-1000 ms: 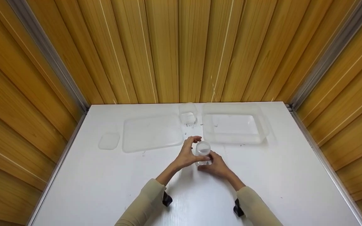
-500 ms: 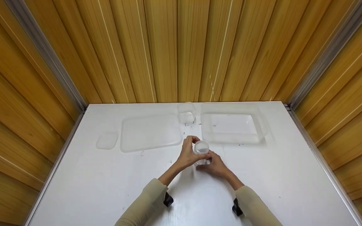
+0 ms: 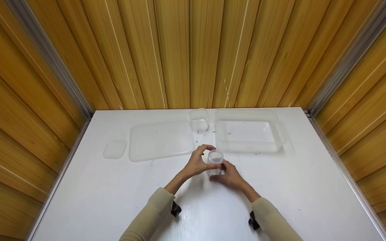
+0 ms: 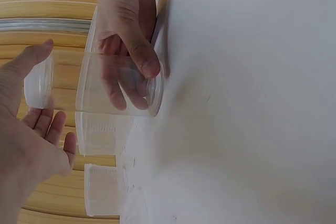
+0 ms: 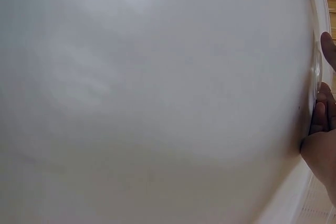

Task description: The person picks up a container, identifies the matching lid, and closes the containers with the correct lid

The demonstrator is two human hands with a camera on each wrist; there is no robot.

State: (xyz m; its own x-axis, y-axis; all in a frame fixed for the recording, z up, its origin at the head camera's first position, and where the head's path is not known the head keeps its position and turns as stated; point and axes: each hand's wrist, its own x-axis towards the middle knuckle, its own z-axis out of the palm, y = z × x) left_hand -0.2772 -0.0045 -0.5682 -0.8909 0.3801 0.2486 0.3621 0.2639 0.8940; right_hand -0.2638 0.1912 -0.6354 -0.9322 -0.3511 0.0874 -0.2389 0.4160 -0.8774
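A clear plastic jar [image 4: 79,80] with a frosted round lid [image 4: 35,88] stands upright on the white table, between both hands. My left hand [image 3: 196,164] is around its top, the thumb on the near side and the fingers on the far side. In the left wrist view, the left thumb and fingers sit at the lid's edge. My right hand [image 3: 230,175] grips the jar low down, its thumb lying across the base. At the right edge of the right wrist view, only part of the right hand [image 5: 323,129] and the jar's foot show.
Behind the hands lie a large translucent lid [image 3: 161,142] and, farther left, a small square lid [image 3: 115,149]. A small clear container [image 3: 200,115] and a big rectangular tub [image 3: 248,147] stand at the back. Wood-patterned walls [image 3: 193,53] enclose the table [image 3: 112,201].
Over the last half second my left hand has turned slightly, its wrist shifting left and its fingers spreading a little. The right hand keeps its grip, and the jar stays in place.
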